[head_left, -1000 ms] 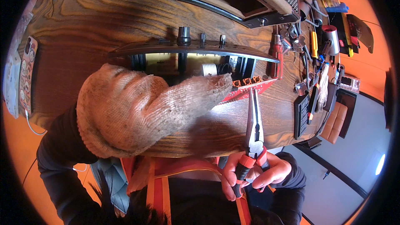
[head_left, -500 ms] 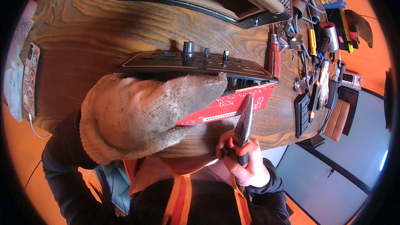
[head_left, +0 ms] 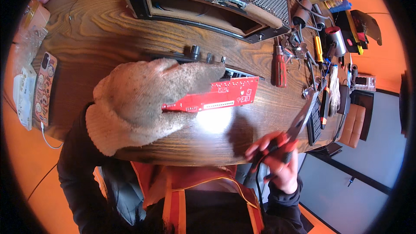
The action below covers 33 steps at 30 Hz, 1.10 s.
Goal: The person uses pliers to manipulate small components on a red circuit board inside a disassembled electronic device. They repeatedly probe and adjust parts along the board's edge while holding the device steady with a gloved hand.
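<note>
My left hand (head_left: 149, 99), in a thick beige knit glove, is raised close to the camera and holds a red circuit board (head_left: 221, 97) by its left end, above the wooden table (head_left: 99, 30). My right hand (head_left: 277, 158) is bare and grips the red-and-black handles of a pair of pliers (head_left: 299, 123), whose jaws point up and right, away from the board. A black panel with knobs (head_left: 197, 54) lies on the table behind the glove, partly hidden by it.
A black amplifier cabinet with a mesh grille (head_left: 208, 0) lies at the back. Screwdrivers (head_left: 279, 67), loose tools and a metal cup (head_left: 336, 39) crowd the right side. A phone (head_left: 43, 89) and a white charger (head_left: 24, 95) rest at the left edge.
The red board has been lifted up off the black panel in my gloved hand. My right hand with the pliers has swung away to the right, off the board.
</note>
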Available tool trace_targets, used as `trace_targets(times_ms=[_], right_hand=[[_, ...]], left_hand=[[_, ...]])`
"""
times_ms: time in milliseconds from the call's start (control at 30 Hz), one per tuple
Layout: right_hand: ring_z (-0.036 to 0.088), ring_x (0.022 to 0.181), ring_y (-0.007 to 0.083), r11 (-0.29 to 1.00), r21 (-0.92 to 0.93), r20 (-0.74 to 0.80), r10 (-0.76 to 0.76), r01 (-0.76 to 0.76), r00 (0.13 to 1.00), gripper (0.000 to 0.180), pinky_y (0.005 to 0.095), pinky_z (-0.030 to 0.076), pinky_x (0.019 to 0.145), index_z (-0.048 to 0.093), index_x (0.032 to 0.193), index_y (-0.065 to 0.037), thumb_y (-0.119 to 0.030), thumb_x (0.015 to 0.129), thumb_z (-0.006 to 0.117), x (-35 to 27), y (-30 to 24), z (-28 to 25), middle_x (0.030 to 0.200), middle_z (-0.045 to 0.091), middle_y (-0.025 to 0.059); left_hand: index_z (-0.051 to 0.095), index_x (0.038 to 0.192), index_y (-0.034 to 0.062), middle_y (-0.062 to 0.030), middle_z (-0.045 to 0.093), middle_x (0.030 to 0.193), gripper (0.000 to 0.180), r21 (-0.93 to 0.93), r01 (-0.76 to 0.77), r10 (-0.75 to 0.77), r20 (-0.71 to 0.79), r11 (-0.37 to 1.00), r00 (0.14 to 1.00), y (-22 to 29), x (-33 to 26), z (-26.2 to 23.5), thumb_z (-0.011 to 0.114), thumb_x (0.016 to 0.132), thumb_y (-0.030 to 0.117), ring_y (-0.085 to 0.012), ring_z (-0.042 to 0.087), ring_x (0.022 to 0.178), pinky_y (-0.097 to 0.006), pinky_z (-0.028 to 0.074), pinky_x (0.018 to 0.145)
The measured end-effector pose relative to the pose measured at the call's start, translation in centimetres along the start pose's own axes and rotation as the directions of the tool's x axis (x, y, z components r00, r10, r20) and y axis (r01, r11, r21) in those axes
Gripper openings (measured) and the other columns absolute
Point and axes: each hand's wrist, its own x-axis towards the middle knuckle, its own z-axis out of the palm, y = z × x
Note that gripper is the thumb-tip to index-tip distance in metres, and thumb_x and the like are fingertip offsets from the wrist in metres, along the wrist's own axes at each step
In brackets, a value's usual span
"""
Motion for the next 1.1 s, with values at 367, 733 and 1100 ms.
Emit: trace_targets(times_ms=[367,733,1100], right_hand=[[0.061,0.083,0.0184,0.907,0.276,-0.297,-0.233,0.317,0.926,0.023,0.03,0.05,0.069,0.046,0.106,-0.003,0.004,0.086,0.056,6.6,2.4,3.5,0.094,0.06,0.0097],[0.062,0.075,0.0211,0.866,0.452,-0.251,-0.104,0.212,0.962,0.018,0.0317,0.051,0.059,0.048,0.102,-0.004,0.001,0.086,0.055,7.6,2.3,3.7,0.085,0.059,0.0096],[0.063,0.095,0.0302,0.962,0.185,-0.337,-0.131,0.202,0.933,0.026,0.029,0.055,0.057,0.042,0.114,0.0,-0.001,0.089,0.044,3.2,0.2,1.6,0.108,0.058,0.0241]], left_hand=[[0.052,0.123,0.0197,-0.0092,0.056,0.098,0.057,0.146,-0.197,0.218,-0.149,0.969,0.964,-0.8,0.1,-0.9,0.07,0.068,0.021,-0.0281,0.06,0.087,-0.037,0.051,0.075],[0.062,0.113,0.0166,-0.0064,0.059,0.102,0.061,0.293,-0.083,0.206,-0.421,0.952,0.883,0.4,-1.4,0.2,0.081,0.055,0.017,-0.0259,0.056,0.094,-0.037,0.048,0.082],[0.061,0.116,0.0142,-0.0019,0.058,0.087,0.061,0.356,-0.138,0.269,-0.348,0.924,0.898,-0.4,-1.2,2.2,0.078,0.059,0.028,-0.0214,0.057,0.078,-0.035,0.048,0.066]])
